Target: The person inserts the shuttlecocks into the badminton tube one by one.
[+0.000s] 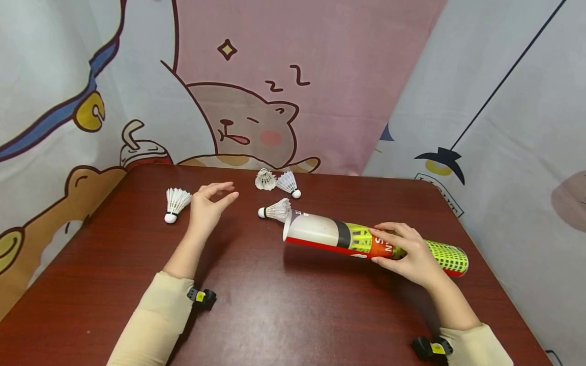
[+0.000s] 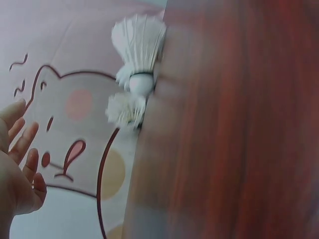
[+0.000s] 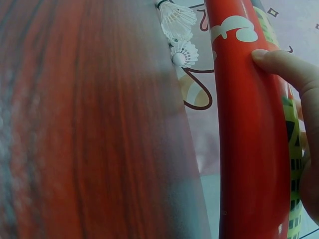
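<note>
My right hand (image 1: 409,252) grips a long shuttlecock tube (image 1: 320,229) around its middle, thumb on the red side in the right wrist view. The tube lies slantwise above the table, its white-rimmed mouth facing left and its shadow below. Right at that mouth is a white shuttlecock (image 1: 274,209), cork pointing left, feathers against the rim. My left hand (image 1: 207,207) hovers over the table with thumb and fingers apart and nothing between them. Just left of it lies another shuttlecock (image 1: 176,204), cork toward me.
Two more shuttlecocks lie side by side near the table's back edge, one (image 1: 265,180) showing its feather end, the other (image 1: 288,183) with its cork to the right. A cartoon-printed curtain (image 1: 329,91) hangs behind the brown table (image 1: 256,305).
</note>
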`<state>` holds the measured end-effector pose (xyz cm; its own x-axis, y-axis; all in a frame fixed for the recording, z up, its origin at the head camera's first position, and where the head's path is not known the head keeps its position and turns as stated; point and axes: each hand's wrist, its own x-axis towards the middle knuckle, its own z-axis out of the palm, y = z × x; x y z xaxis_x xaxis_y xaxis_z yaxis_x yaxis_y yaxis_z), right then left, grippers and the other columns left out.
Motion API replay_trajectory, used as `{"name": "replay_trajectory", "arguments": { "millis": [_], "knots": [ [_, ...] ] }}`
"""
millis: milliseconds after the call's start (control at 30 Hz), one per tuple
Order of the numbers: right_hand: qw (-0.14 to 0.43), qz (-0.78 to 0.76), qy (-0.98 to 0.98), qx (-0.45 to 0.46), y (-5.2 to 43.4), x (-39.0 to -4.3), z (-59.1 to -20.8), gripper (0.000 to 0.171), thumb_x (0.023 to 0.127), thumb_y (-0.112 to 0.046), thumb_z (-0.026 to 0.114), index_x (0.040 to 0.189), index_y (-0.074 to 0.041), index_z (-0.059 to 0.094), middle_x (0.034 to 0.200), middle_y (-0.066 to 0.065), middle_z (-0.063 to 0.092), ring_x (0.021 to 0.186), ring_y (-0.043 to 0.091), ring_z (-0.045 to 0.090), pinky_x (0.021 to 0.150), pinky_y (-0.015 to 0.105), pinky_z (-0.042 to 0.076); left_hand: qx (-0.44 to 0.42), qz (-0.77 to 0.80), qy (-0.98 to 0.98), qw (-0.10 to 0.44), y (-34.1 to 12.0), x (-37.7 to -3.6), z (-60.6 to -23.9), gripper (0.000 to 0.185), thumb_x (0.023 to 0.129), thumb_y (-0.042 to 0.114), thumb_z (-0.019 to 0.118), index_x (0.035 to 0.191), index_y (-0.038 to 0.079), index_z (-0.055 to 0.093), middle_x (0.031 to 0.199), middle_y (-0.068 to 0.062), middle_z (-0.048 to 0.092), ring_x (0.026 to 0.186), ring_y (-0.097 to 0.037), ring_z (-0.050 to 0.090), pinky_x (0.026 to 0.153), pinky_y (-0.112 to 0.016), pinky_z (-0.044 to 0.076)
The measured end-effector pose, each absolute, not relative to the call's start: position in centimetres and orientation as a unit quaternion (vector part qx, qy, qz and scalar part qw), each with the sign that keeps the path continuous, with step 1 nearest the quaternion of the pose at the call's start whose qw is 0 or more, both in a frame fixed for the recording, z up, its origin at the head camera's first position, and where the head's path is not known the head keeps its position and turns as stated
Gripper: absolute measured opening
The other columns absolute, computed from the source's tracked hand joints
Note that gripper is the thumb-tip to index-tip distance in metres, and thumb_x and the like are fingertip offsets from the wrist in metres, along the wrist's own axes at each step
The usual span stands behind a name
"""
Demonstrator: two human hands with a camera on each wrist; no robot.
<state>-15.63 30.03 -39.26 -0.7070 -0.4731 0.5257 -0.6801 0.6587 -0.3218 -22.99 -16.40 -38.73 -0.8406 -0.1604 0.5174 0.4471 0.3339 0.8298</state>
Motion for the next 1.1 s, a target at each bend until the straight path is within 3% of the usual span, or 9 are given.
{"name": "replay_trajectory", "arguments": {
  "millis": [200,433,533,800,1100],
  "knots": [
    [0.194,0.257,-0.891,0.321,30.0,-15.6,-39.2,0.073,0.06,-0.015,0.091,0.127,-0.021,0.064,0.122,0.0,0.057,0.112,0.019,0.046,0.081,0.042,0.042,-0.067,-0.549,-0.784,0.283,-18.7,-23.3,-38.5,0.029,0.079,0.008,0.079,0.107,0.001,0.072,0.099,-0.015,0.07,0.091,-0.028,0.052,0.08,-0.034,0.037],
    [0.193,0.256,-0.89,0.323,30.0,-15.6,-39.2,0.073,0.06,-0.014,0.091,0.127,-0.02,0.064,0.122,0.001,0.058,0.111,0.019,0.047,0.081,0.042,0.041,-0.024,-0.498,-0.806,0.318,-21.9,-23.4,-38.6,0.031,0.078,0.008,0.08,0.107,0.002,0.072,0.101,-0.014,0.069,0.087,-0.012,0.047,0.076,-0.024,0.034],
    [0.195,0.258,-0.889,0.325,30.0,-15.6,-39.2,0.072,0.06,-0.013,0.091,0.127,-0.019,0.064,0.122,0.001,0.058,0.111,0.02,0.047,0.08,0.042,0.04,-0.006,-0.494,-0.803,0.332,-23.2,-23.4,-38.7,0.031,0.078,0.008,0.08,0.107,0.001,0.072,0.102,-0.015,0.069,0.088,-0.014,0.048,0.078,-0.026,0.035],
    [0.194,0.262,-0.888,0.323,30.0,-15.6,-39.2,0.071,0.061,-0.012,0.091,0.126,-0.018,0.065,0.122,0.0,0.058,0.111,0.019,0.047,0.08,0.043,0.041,0.032,-0.483,-0.813,0.324,-25.7,-23.4,-39.3,0.034,0.082,0.012,0.077,0.114,0.003,0.07,0.111,-0.01,0.067,0.093,-0.005,0.045,0.08,-0.022,0.035],
    [0.192,0.26,-0.89,0.321,29.9,-15.6,-39.1,0.072,0.061,-0.013,0.091,0.127,-0.019,0.064,0.123,-0.001,0.057,0.112,0.018,0.046,0.08,0.043,0.041,0.047,-0.474,-0.828,0.295,-27.5,-23.7,-40.4,0.036,0.085,0.013,0.074,0.119,0.005,0.067,0.12,-0.01,0.063,0.1,-0.019,0.046,0.081,-0.025,0.033]
  ]
}}
